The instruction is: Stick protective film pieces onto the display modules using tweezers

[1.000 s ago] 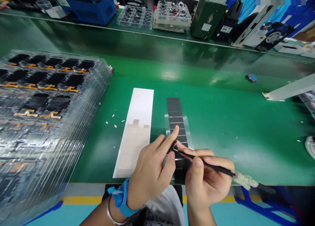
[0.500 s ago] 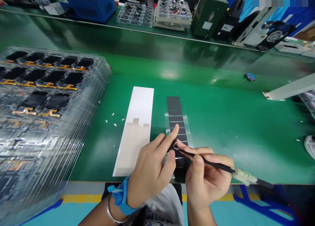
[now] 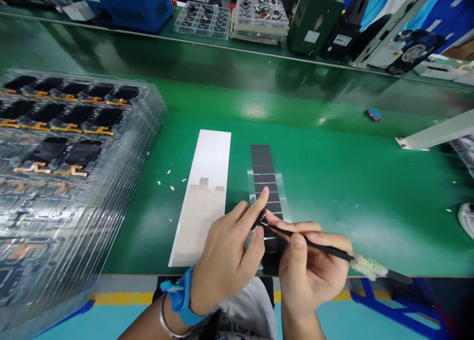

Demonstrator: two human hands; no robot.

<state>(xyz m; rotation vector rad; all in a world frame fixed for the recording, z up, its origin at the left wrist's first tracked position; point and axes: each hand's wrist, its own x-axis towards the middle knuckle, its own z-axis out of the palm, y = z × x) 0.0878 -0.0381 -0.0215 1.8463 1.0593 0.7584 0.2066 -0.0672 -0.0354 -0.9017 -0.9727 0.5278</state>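
Observation:
My left hand [image 3: 231, 243] is closed, pinching a small black piece [image 3: 260, 217] between thumb and fingers. That piece is mostly covered, and its exact kind cannot be made out. Black tweezers [image 3: 328, 249] with whitish wrapping near the rear end lie in my right hand [image 3: 314, 266], fingers closed round them. Their tips touch or nearly touch the black piece. Beneath both hands runs a clear strip with black rectangular stickers [image 3: 263, 170], its near part hidden. To the left of it lies a long white sheet [image 3: 212, 154] with a beige lower part.
Stacked clear plastic trays [image 3: 148, 112] holding black screens with orange flex cables fill the left side. Small white scraps [image 3: 172, 188] are scattered on the green bench. A blue-and-pink small object [image 3: 374, 114] lies at the back right, near a white metal bracket [image 3: 433, 132].
Both hands keep the same pose, with the tweezers at the black piece. Only the camera view has shifted very slightly.

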